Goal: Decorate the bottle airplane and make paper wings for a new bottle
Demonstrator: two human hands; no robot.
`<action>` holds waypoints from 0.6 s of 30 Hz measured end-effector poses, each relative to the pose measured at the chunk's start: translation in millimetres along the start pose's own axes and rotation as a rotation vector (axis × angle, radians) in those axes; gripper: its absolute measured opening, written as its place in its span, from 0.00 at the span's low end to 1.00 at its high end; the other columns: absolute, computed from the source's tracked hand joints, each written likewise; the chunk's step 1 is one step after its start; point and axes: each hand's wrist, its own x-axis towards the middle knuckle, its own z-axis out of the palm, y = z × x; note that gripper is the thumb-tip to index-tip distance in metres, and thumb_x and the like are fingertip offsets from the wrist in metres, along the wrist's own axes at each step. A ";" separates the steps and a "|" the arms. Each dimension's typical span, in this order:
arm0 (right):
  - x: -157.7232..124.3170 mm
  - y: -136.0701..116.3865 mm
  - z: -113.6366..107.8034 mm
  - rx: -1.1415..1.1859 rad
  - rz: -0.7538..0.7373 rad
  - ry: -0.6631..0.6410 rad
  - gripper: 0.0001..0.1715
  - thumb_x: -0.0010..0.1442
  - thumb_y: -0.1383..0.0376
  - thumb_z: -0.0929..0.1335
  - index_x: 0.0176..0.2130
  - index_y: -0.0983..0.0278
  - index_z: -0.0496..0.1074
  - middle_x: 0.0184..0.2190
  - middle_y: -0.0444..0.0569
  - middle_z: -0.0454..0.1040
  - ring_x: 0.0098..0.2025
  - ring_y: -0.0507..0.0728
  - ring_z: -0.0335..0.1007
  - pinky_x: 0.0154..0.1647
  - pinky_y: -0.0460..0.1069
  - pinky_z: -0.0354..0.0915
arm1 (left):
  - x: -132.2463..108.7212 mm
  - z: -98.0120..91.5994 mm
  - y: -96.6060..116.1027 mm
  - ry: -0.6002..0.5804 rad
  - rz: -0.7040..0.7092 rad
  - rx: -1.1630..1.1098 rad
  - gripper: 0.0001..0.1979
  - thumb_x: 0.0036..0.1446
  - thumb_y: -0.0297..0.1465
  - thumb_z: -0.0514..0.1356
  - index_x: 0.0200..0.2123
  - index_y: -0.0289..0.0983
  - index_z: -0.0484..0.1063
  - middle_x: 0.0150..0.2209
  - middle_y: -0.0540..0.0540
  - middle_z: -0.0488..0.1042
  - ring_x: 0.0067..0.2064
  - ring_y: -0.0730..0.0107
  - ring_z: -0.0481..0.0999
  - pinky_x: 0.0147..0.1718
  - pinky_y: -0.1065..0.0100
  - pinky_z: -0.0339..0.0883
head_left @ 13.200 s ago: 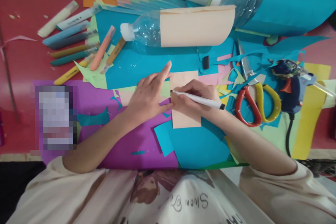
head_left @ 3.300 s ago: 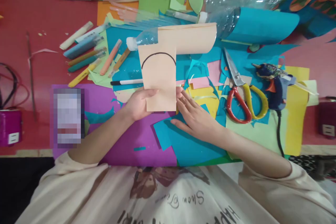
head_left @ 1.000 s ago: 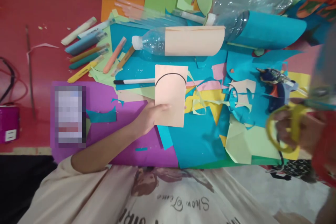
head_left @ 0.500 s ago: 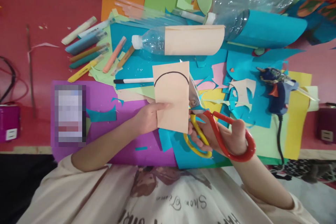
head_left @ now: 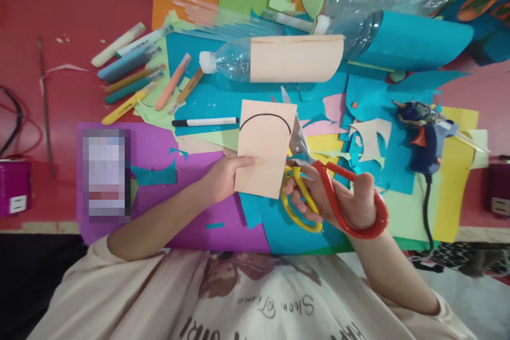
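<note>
My left hand [head_left: 227, 176] pinches a peach paper piece [head_left: 265, 151] by its lower left side, thumb on top. A black curved line arches across the upper part of the paper. In my right hand [head_left: 338, 196] is a pair of scissors [head_left: 300, 143] with one red and one yellow handle loop. My fingers and thumb sit in the loops, which are spread apart. The blades point up along the paper's right edge, partly hidden behind it. A black-and-white marker [head_left: 205, 122] lies left of the paper.
Beyond my hands lies a clear bottle wrapped in peach paper [head_left: 297, 58], beside a blue-wrapped bottle [head_left: 422, 40]. Several markers [head_left: 127, 64] rest at the left, above a blurred phone-like device [head_left: 104, 172]. A glue gun [head_left: 428, 141] and paper scraps [head_left: 370, 138] are at the right.
The peach paper has tilted clockwise and its top has shifted right. More of the scissor blades shows above and beside it. My right hand still holds the scissors.
</note>
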 end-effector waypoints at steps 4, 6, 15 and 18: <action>-9.7 -7.0 -7.5 -0.055 -0.039 0.226 0.48 0.39 0.24 0.62 0.46 0.51 0.72 0.31 0.46 0.69 0.22 0.53 0.59 0.16 0.48 0.52 | -4.0 0.5 8.1 0.108 0.061 0.007 0.14 0.45 0.33 0.66 0.36 0.33 0.78 0.41 0.38 0.82 0.53 0.45 0.78 0.54 0.52 0.71; -17.7 -11.2 -14.0 -0.053 -0.062 0.337 0.43 0.40 0.26 0.64 0.44 0.50 0.71 0.30 0.45 0.69 0.19 0.52 0.59 0.15 0.48 0.51 | -4.6 0.6 9.9 0.132 0.098 0.033 0.17 0.45 0.33 0.66 0.40 0.33 0.78 0.41 0.39 0.82 0.52 0.46 0.78 0.53 0.50 0.71; -55.5 -11.5 -29.9 -0.172 0.030 0.347 0.40 0.45 0.28 0.63 0.44 0.51 0.71 0.26 0.48 0.68 0.17 0.55 0.60 0.15 0.54 0.54 | -2.6 3.6 7.7 0.239 0.113 0.061 0.19 0.43 0.34 0.67 0.41 0.34 0.78 0.39 0.41 0.83 0.49 0.48 0.80 0.50 0.53 0.74; -86.4 -1.4 -39.1 -0.332 -0.070 0.388 0.41 0.52 0.28 0.55 0.49 0.50 0.71 0.32 0.50 0.72 0.16 0.53 0.58 0.15 0.54 0.57 | -2.0 3.7 5.4 0.180 0.100 0.048 0.21 0.38 0.36 0.70 0.39 0.33 0.78 0.39 0.40 0.83 0.52 0.44 0.78 0.53 0.52 0.71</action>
